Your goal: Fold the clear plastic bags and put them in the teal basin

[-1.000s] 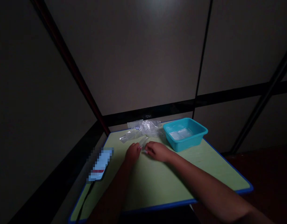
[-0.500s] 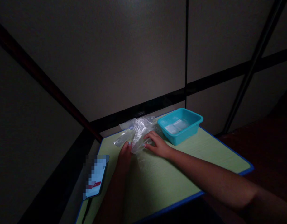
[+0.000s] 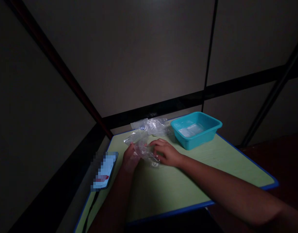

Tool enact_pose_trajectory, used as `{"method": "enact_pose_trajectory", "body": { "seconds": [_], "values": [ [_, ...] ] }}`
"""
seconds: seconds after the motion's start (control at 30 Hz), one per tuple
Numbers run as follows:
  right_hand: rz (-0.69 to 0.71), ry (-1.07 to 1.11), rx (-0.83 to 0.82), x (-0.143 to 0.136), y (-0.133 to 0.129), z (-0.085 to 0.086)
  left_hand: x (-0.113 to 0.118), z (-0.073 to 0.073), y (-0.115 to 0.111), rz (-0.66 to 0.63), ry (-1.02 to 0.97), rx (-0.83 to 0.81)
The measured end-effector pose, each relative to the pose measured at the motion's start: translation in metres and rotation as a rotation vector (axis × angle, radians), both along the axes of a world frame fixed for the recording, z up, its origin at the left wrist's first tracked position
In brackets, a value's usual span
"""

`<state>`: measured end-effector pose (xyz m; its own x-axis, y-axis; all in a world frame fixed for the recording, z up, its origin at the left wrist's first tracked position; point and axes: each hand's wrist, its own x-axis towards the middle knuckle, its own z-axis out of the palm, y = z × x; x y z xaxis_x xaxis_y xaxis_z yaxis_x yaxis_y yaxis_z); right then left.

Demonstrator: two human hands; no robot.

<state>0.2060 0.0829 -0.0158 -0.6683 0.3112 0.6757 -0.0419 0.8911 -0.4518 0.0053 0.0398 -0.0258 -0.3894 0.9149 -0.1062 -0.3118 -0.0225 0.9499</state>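
Observation:
A crumpled clear plastic bag (image 3: 145, 152) stretches between my two hands above the table. My left hand (image 3: 129, 158) is closed on the bag's left side, and part of the film drapes over its fingers and wrist. At the bag's right side, my right hand (image 3: 168, 153) has its fingers curled in against the film, with thumb and index finger close together. More clear plastic bags (image 3: 157, 126) lie in a loose pile just beyond, by the wall. Low light and the shiny film blur the exact contact at the fingertips.
On the pale green table (image 3: 173, 191) with blue edging, a turquoise plastic basin (image 3: 197, 140) stands at the back right, with clear, flat-looking plastic inside. A phone (image 3: 106, 170) with a lit, partly pixelated screen and a dark cable lies at the left edge. A panelled wall (image 3: 149, 64) borders the back.
The held bag has come away from the pile toward me. My right hand's fingers have curled in more. The view has shifted, so the basin and phone appear farther right.

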Motion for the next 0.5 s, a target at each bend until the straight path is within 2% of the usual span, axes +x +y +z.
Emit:
{"method": "enact_pose_trajectory", "body": {
  "seconds": [0.17,0.3,0.37,0.5],
  "values": [
    [-0.078,0.189,-0.233,-0.003,0.011,-0.008,-0.005,0.009,0.001,0.037,-0.125,-0.005],
    [-0.078,0.145,-0.382,-0.007,0.018,-0.016,0.000,0.008,0.001,0.073,-0.186,-0.025],
    [-0.112,0.138,-0.403,-0.005,0.020,-0.018,0.003,0.007,0.001,0.140,-0.177,0.005],
    [-0.231,0.280,-0.380,0.004,0.018,-0.013,0.010,0.009,-0.002,0.311,-0.063,0.152]
  ]
}}
